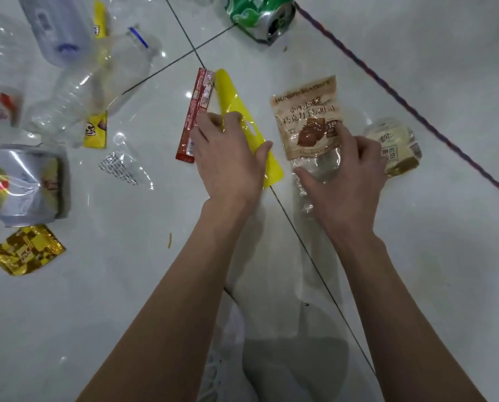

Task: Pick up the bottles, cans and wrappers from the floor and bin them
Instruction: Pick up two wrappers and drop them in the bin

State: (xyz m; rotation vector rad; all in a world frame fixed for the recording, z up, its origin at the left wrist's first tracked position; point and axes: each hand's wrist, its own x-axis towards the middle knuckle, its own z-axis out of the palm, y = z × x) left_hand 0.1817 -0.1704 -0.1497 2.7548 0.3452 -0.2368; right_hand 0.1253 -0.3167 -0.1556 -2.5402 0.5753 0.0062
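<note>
Two bare hands reach down to the white tiled floor (126,271).

Left hand (228,161): fingers curled over a flat yellow wrapper (239,108), thumb hooked on its right edge. The hand is clamped on the wrapper, which lies on the tile.

Right hand (347,181): fingers bent over the lower part of a brown snack wrapper (303,111), thumb pressed on its clear end. The hand grips the wrapper, which lies flat on the floor.

Close by: a red stick wrapper (196,111) touches the yellow wrapper's left edge, its lower end partly under the left fingers. A small pale packet (399,146) sits just beside the right hand, partly hidden by it.

Further left: a scrap of clear printed film (120,166). A crushed clear bottle (97,79) lies over a small yellow packet (96,134). A dented silver can (27,187) lies on its side, with a gold foil wrapper (24,249) just below it.

Far edge: a crushed green can (260,15) at top centre and a pale blue bottle (53,30) at upper left.

Right side: a purple cord (387,82) runs diagonally across the tiles, well apart from both hands.
</note>
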